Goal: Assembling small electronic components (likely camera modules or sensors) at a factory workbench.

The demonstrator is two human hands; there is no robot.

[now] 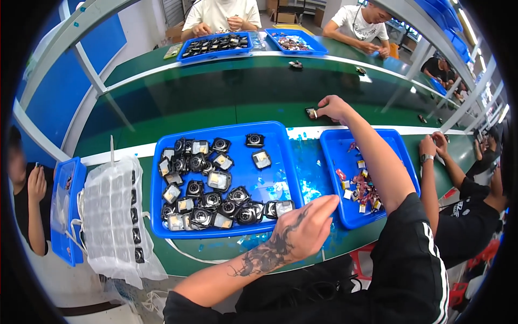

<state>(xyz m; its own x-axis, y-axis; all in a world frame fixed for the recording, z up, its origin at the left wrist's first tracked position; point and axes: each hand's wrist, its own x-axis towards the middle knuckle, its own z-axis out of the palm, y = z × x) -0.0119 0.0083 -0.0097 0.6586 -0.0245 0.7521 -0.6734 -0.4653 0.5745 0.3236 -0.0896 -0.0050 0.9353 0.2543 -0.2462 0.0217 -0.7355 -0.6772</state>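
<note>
My right hand (335, 110) reaches across to the far green surface, its fingers pinched at the edge of a small dark watch case (311, 113) with a pale piece on it. My left hand (307, 229) hovers above the near right corner of the large blue tray (278, 162), fingers curled together; whatever they hold, if anything, is hidden. Many black watch cases (210, 200) lie in that tray, some showing round sensor backs, others pale rectangular insides. A smaller blue tray (396, 141) under my right forearm holds a pile of small battery-like pieces (367, 189).
Blue film scraps (310, 173) litter the table between the trays. On the left stands a translucent compartment tray (110, 216) with dark parts along one side. A white rail (121, 154) borders the green surface (189, 102). Co-workers sit opposite and on both sides, one's hands (434, 144) close on my right.
</note>
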